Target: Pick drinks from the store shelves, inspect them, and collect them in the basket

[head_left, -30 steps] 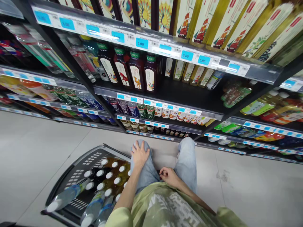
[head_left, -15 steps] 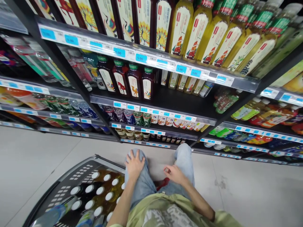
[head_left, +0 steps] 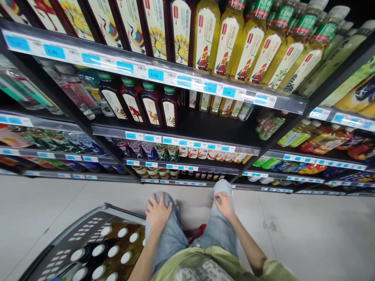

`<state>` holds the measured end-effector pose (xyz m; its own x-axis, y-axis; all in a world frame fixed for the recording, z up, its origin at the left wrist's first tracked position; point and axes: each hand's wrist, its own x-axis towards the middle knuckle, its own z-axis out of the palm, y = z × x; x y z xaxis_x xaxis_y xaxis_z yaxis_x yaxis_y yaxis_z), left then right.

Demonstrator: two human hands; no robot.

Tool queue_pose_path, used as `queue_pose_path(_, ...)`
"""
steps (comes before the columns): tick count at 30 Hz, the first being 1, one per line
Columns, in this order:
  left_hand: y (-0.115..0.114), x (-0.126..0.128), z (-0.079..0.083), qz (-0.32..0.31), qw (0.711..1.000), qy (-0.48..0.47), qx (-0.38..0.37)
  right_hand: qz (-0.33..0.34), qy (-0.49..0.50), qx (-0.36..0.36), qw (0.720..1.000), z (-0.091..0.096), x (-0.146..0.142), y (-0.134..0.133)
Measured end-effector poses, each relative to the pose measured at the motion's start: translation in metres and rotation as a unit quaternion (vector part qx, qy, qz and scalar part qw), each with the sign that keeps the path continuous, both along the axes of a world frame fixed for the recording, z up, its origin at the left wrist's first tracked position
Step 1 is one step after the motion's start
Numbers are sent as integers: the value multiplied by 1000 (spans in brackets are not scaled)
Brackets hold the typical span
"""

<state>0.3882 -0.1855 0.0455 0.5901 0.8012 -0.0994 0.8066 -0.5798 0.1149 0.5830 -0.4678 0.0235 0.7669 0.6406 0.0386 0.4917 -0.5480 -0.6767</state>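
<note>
My left hand (head_left: 159,214) rests on my left knee with its fingers spread, holding nothing. On my right thigh, just behind the knee, lies my right hand (head_left: 225,205). Its fingers are curled in and I see nothing in them. Beside my left leg stands a dark grey plastic basket (head_left: 63,246), with several white-capped bottles (head_left: 113,251) of dark and yellow drink upright in it. In front of my knees is a shelf rack, where dark tea bottles (head_left: 150,105) with green caps stand on the second shelf.
Yellow tea bottles (head_left: 224,43) fill the right of the upper shelf, above a price-tag rail (head_left: 181,82). Lower down are cans (head_left: 168,152). A green-wrapped multipack (head_left: 271,124) lies at the right of the second shelf. Black uprights (head_left: 320,84) divide the rack. Pale floor (head_left: 295,230) lies to the right.
My right hand has moved forward from between my thighs onto my right thigh near the knee. My left hand stays on its knee. The view has shifted slightly right and closer to the shelves.
</note>
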Motion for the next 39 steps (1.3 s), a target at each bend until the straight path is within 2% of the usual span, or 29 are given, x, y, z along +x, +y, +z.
queue_pose_path(3,1,0,-1,-1,1000,-5,-1,24,-51,-65,996,-13,-13,10)
queue_pose_path(6,2,-1,-4,-4,1000,-9,-3,35,-45,-71,996,-15,-16,16)
queue_pose_path(8,3,-2,-5,-5,1000,-12,1,19,-31,-34,999,-15,-14,15)
queue_pose_path(10,3,-3,-7,-5,1000,-13,5,-13,0,35,999,-14,-9,11)
queue_pose_path(13,4,-4,-9,-5,1000,-17,7,-69,65,144,985,-12,2,3)
queue_pose_path(15,4,-3,-9,-6,1000,-19,7,-104,95,189,972,-6,11,-3)
queue_pose_path(17,4,-3,-9,-6,1000,-14,6,-130,97,216,963,9,25,-9)
queue_pose_path(19,4,-3,-8,-5,1000,-7,2,-142,72,238,958,35,45,-14)
queue_pose_path(21,4,-3,-7,-6,1000,-2,0,-139,22,257,956,71,72,-16)
queue_pose_path(26,5,-3,-10,-13,1000,-8,11,-140,-177,226,948,184,171,-5)
queue_pose_path(29,5,-4,-13,-10,1000,-15,15,-209,-264,187,923,249,236,13)
queue_pose_path(31,6,-5,-15,-4,1000,-21,20,-267,-294,150,905,285,274,25)
queue_pose_path(33,7,-6,-17,0,999,-25,23,-330,-287,114,892,315,304,35)
queue_pose_path(35,9,-7,-20,3,999,-28,26,-392,-260,84,879,336,326,39)
queue_pose_path(37,11,-9,-23,1,999,-28,28,-434,-246,78,863,351,342,38)
queue_pose_path(39,12,-9,-25,3,999,-27,31,-444,-252,112,852,358,353,32)
